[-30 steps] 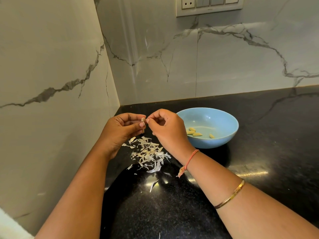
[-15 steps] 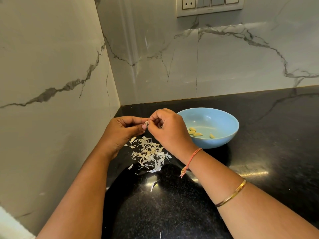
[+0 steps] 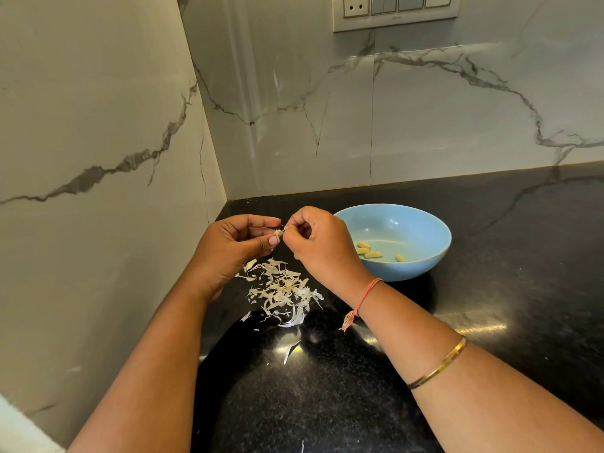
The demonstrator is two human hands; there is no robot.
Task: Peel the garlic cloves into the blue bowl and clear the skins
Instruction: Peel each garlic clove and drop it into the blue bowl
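My left hand [image 3: 235, 246] pinches a small garlic clove [image 3: 279, 233] between thumb and forefinger, above the black counter. My right hand [image 3: 322, 248] meets it from the right, its fingertips pinching the skin at the clove's tip. Most of the clove is hidden by the fingers. Below both hands lies a heap of pale garlic skins [image 3: 282, 291]. The blue bowl [image 3: 421, 230] stands just right of my right hand, with several peeled cloves [image 3: 372, 254] on its bottom.
The black granite counter [image 3: 490, 289] runs into a corner of marble walls at left and behind. A few stray skin scraps [image 3: 291, 349] lie nearer to me. A switch plate [image 3: 395, 9] sits high on the back wall.
Both hands stayed over the skin heap, shifting slightly. The right fingers have worked at the clove's tip, and a bit of pale skin now shows between the fingertips.
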